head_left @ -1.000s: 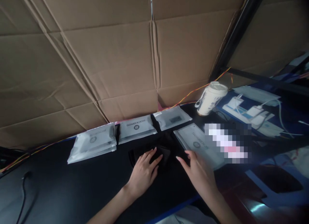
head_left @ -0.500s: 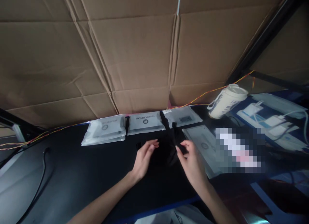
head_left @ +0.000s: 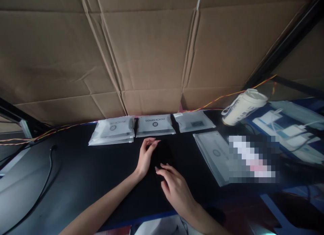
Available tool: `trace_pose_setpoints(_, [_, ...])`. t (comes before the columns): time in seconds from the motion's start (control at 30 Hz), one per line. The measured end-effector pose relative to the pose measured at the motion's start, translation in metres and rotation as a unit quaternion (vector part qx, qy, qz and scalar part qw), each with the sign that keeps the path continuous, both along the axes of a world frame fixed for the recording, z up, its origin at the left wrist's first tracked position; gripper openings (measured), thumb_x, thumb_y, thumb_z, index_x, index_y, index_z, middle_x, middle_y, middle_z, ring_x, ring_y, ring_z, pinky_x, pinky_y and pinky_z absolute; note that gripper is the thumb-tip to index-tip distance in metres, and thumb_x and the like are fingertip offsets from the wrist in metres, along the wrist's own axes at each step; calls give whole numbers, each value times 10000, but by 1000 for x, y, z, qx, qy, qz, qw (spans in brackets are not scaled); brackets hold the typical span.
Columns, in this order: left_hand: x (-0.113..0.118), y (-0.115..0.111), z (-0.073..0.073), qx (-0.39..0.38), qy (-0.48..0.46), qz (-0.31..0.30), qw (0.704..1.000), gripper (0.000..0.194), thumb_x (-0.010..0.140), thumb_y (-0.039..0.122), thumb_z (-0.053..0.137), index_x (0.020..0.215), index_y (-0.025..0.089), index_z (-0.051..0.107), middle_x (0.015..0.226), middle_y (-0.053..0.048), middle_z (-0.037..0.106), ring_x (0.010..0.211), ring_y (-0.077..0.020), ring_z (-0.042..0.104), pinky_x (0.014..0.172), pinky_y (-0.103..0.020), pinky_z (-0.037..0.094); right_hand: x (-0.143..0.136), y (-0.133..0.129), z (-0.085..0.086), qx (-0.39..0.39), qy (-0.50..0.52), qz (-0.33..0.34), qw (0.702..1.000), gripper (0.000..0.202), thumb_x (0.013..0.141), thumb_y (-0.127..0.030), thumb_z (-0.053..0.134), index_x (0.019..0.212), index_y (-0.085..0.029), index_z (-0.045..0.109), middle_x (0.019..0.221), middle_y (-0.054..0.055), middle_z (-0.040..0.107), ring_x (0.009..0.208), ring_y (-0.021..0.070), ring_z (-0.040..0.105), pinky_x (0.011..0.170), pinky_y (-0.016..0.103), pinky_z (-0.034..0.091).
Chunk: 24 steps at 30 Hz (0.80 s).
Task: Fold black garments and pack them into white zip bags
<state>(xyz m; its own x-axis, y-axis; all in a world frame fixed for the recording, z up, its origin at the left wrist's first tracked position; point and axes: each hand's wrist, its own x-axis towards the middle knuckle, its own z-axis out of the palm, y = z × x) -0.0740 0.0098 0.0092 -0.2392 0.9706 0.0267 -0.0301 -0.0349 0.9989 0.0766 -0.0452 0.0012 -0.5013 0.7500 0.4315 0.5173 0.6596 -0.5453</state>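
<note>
A soft black cloth item (head_left: 164, 153) lies on the black table between my hands; its outline blends into the dark surface. My left hand (head_left: 146, 157) is closed at the cloth's upper left edge, thumb and fingers pinched together. Nearer to me, my right hand (head_left: 174, 186) rests over the cloth's lower part with bent fingers that seem to grip it; what lies under the fingertips is hard to make out. Beyond the hands lie a frosted zip pouch (head_left: 155, 124) with a ROCKBROS print and another frosted pouch (head_left: 193, 122) with a dark label.
Stacked frosted pouches (head_left: 112, 128) lie at the back left, more (head_left: 215, 154) to the right beside a blurred-out patch. A white cup (head_left: 244, 106) with a strap and a power strip (head_left: 286, 127) stand farther right. A black cable (head_left: 47, 181) crosses the left side. Cardboard (head_left: 152, 52) walls the back.
My right hand has moved left and towards me, bringing down the part of the black cloth it held raised. My left hand stays near the cloth's left edge. The view has shifted slightly.
</note>
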Motion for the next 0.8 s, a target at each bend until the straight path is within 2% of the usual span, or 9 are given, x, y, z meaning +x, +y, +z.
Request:
trace_pose_setpoints(0.07, [0,-5,3,39,54,8,998,238,782,344,665,974,213,616,1157,-64,616,1150,-245,531,1043,-409,346,1,-1,-1,-3,-10,10,1000,409,775,9,411,1081,-209,573,1064,65,692,1120,209,591,971,413,506])
trace_pose_setpoints(0.13, [-2,-10,6,89,166,-24,982,108,795,260,648,898,229,657,1170,-50,589,1142,-226,519,1027,-379,364,1,-2,0,-7,-21,27,999,386,794,-20,454,1111,-210,568,1094,57,685,1154,221,565,1009,434,474])
trace_pose_setpoints(0.23, [-9,-15,6,132,401,-128,898,146,876,215,528,920,237,665,1006,-44,609,928,-177,592,810,-291,491,5,-3,6,-25,-39,52,998,371,817,-111,559,1175,-209,553,1158,51,662,1187,236,535,1059,456,416])
trace_pose_setpoints(0.3, [-15,-16,3,125,488,-161,848,178,906,235,483,974,224,647,927,-41,603,819,-160,603,701,-257,507,11,-1,10,-44,-33,71,996,377,813,-202,635,1182,-216,561,1184,42,653,1186,236,536,1069,446,402])
trace_pose_setpoints(0.37, [-19,-16,-2,122,514,-159,834,198,924,253,454,993,209,635,923,-47,599,816,-166,605,708,-267,511,21,4,14,-69,-3,65,995,296,827,-280,645,1117,-238,600,1161,24,666,1135,211,574,1034,402,437])
trace_pose_setpoints(0.43, [-21,-16,-7,131,517,-153,832,213,936,241,428,1005,198,625,930,-54,594,838,-174,599,745,-289,510,31,12,15,-95,35,6,995,195,874,-320,585,1049,-242,619,1114,30,679,1061,191,612,962,360,482])
trace_pose_setpoints(0.57, [-20,-19,-14,150,523,-129,829,221,945,209,397,1013,184,606,931,-63,577,849,-184,582,779,-327,506,43,33,14,-193,35,-142,970,370,870,-437,555,1136,-180,561,1059,91,667,904,209,649,813,353,522])
trace_pose_setpoints(0.67, [-18,-20,-16,163,524,-116,828,210,945,194,397,1009,183,596,927,-61,575,844,-183,579,771,-327,507,37,44,16,-289,-17,-145,946,491,825,-514,582,1156,-153,545,939,77,684,831,217,660,755,330,505])
trace_pose_setpoints(0.8, [-18,-21,-17,176,518,-109,830,188,944,186,403,1010,179,579,925,-61,573,837,-182,580,754,-319,512,18,51,22,-307,-87,-135,938,436,784,-522,622,1016,-153,610,920,101,692,906,267,658,754,318,462])
